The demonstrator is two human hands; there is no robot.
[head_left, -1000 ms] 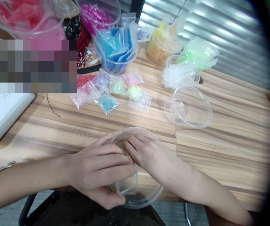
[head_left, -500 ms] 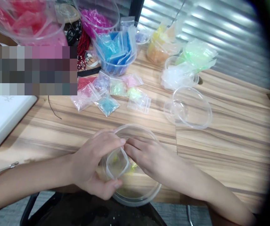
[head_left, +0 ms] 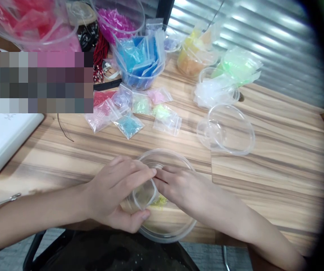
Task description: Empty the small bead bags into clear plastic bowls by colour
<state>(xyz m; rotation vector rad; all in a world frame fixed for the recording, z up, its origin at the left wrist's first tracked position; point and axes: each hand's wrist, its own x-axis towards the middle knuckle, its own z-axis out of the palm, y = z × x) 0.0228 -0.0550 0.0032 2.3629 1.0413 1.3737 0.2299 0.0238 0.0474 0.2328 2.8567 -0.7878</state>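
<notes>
the left hand [head_left: 116,195] grips a small clear zip bag [head_left: 144,195] between thumb and curled fingers, its mouth pulled open into a rounded square, glossy and see-through with a yellowish tint inside. it sits within a clear plastic bowl [head_left: 176,158] at the wooden table's [head_left: 263,180] near edge, just beside yellow beads [head_left: 159,202]. the right hand [head_left: 181,186] lies with fingers nearly straight, tips at the bag's mouth; whether they pinch it cannot be told.

a small clear bag [head_left: 144,194], its mouth pulled open into a rounded square, is pinched in the left hand [head_left: 113,195] inside a wide clear bowl [head_left: 188,225] at the counter's [head_left: 263,180] near edge; yellow beads [head_left: 159,202] lie in the bowl just beside the bag.
</notes>
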